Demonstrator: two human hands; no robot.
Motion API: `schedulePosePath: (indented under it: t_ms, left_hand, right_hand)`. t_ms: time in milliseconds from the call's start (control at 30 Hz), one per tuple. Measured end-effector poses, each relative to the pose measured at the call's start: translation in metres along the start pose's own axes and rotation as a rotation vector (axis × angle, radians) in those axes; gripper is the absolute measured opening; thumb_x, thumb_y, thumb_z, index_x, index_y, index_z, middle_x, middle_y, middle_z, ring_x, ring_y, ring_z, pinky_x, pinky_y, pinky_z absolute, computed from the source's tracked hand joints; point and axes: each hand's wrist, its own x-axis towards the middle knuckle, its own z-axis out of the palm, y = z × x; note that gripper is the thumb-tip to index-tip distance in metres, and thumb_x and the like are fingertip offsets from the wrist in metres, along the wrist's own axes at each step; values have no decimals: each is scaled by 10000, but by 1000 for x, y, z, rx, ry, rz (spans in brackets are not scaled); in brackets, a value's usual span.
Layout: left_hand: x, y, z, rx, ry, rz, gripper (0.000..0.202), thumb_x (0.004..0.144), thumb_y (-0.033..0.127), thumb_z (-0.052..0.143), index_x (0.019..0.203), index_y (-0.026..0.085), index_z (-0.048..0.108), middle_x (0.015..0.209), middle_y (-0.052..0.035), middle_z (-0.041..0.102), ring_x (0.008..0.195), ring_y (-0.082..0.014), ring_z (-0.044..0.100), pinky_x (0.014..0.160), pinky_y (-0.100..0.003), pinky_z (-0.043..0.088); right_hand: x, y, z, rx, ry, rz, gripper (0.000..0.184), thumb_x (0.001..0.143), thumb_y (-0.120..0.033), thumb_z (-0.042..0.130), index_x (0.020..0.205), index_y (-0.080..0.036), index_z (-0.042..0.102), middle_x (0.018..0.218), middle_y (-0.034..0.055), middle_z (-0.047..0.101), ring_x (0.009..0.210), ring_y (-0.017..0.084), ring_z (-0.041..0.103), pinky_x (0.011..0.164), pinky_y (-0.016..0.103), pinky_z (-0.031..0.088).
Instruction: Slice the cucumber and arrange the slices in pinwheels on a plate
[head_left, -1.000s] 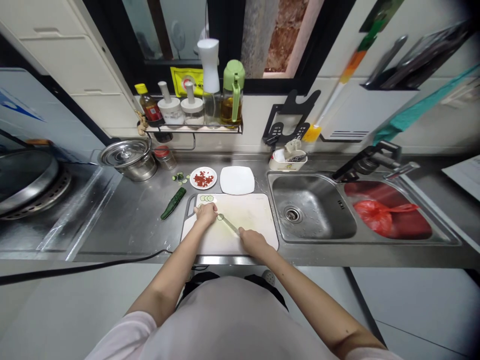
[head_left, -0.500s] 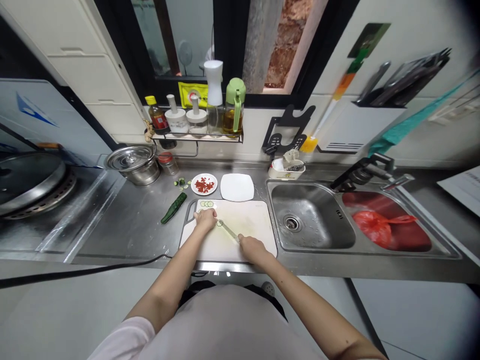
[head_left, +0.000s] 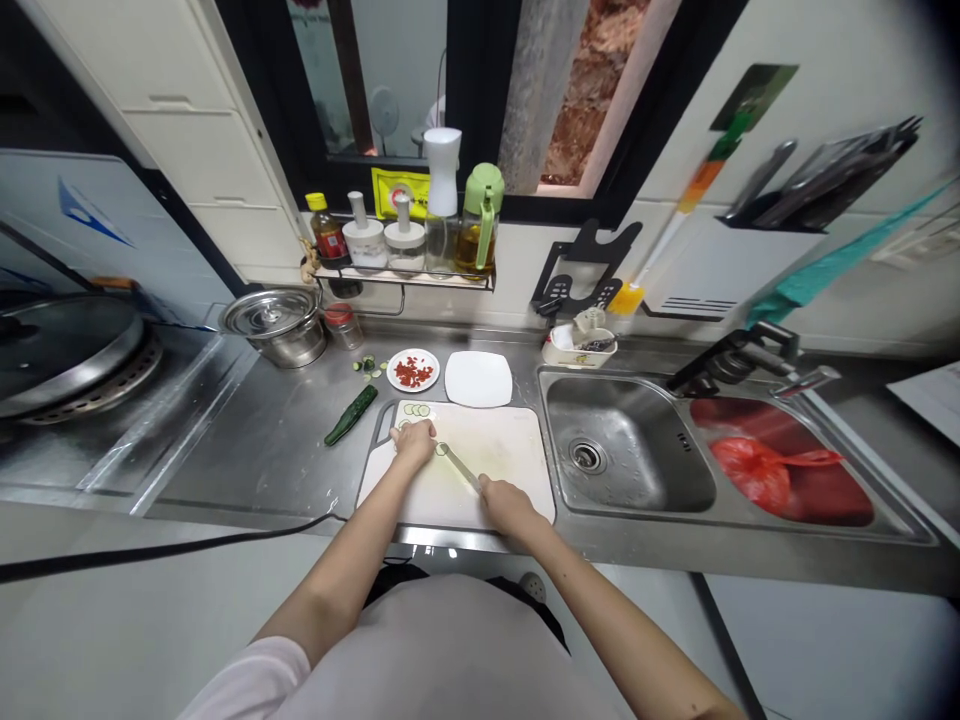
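My right hand (head_left: 506,503) is closed around the handle of a kitchen knife (head_left: 463,468), its blade angled up and left over the white cutting board (head_left: 517,450). At the blade's tip is a round cucumber slice (head_left: 442,450) with a dark green rim. Just left of it, my left hand (head_left: 415,442) rests on the board with curled fingers, closed on a piece of cucumber that they mostly hide. Several pale cucumber slices (head_left: 415,409) lie at the board's upper left corner. A whole dark green cucumber (head_left: 351,416) lies on the steel counter left of the board.
Behind the board stand a plate of chopped red pieces (head_left: 413,371) and a white square plate (head_left: 478,378). Cucumber scraps (head_left: 368,367) lie nearby. To the right is the sink (head_left: 630,440), with a red plastic bag (head_left: 754,472) in its second basin. A lidded pot (head_left: 281,330) stands left.
The whole view has shifted slightly as the head moved. Both hands and the knife keep nearly the same place on the board.
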Motion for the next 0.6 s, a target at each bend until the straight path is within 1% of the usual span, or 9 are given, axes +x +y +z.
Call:
schedulePosePath:
  t_ms: [133, 433, 600]
  left_hand:
    - [1, 0, 0, -2, -8, -2, 133, 772, 237, 611, 900, 255, 644, 972, -62, 715, 1100, -282, 549, 915, -423, 257]
    - [1, -1, 1, -21, -13, 3, 141, 767, 228, 623, 906, 252, 633, 968, -60, 712, 1106, -275, 534, 920, -423, 243]
    - [1, -1, 1, -25, -16, 11, 143, 761, 208, 616, 897, 251, 632, 971, -61, 710, 1126, -282, 520, 908, -418, 249]
  right_hand:
    - [3, -2, -2, 7, -8, 0, 335, 915, -109, 319, 1184, -137, 516, 1052, 185, 674, 981, 278, 654, 719, 327, 439]
    - [-5, 3, 0, -28, -29, 9, 326, 908, -108, 340, 1182, -142, 514, 1038, 180, 676, 968, 264, 654, 722, 318, 429]
    - [1, 1, 0, -19, -10, 4, 328, 910, -115, 332, 1176, -131, 523, 1020, 179, 685, 955, 271, 659, 705, 323, 435]
